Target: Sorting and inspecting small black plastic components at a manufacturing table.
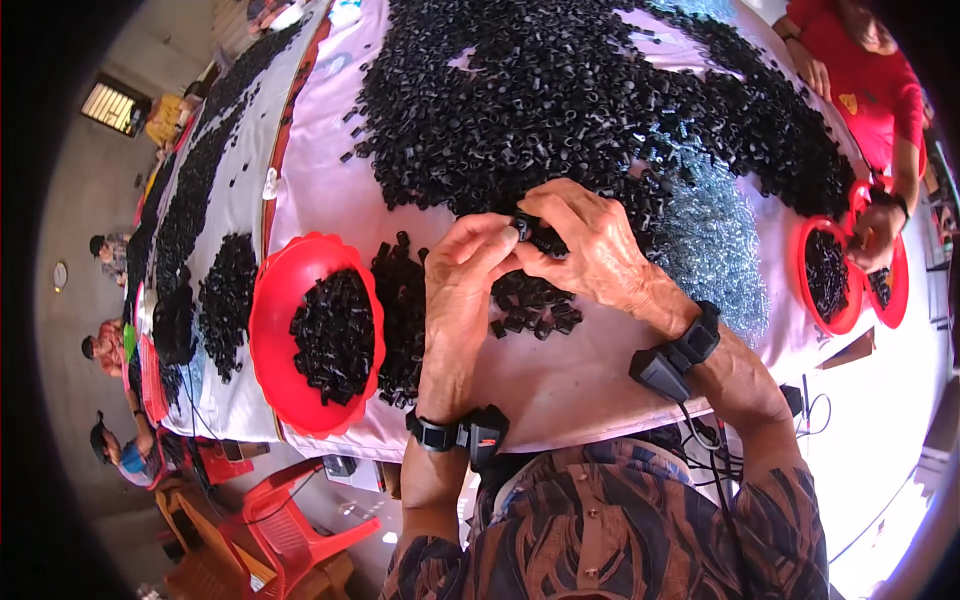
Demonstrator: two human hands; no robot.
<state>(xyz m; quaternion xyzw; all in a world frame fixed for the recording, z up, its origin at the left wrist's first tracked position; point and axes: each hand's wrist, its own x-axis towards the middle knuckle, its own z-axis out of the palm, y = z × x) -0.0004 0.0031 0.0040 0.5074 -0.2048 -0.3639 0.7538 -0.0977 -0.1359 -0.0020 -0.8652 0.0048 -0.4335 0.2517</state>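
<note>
My left hand [465,262] and my right hand [590,240] meet over the table, thumbs and fingertips pinched together. Between them is a small black plastic part [521,228], partly covered by the fingers. Both hands grip it, and its exact kind is too small to tell. Beyond the hands spreads a large heap of small black plastic parts [500,110]. More of these black pieces [537,308] lie loose just below the hands. To the left stands a red scalloped basin [272,350] with a pile of black parts [335,335] in it.
A heap of small shiny clear or metallic pieces [705,240] lies right of my hands. At the far right a co-worker in red [880,100] reaches into red bowls [808,300]. A red plastic chair [300,530] stands lower left. Other people sit along a second table [235,190].
</note>
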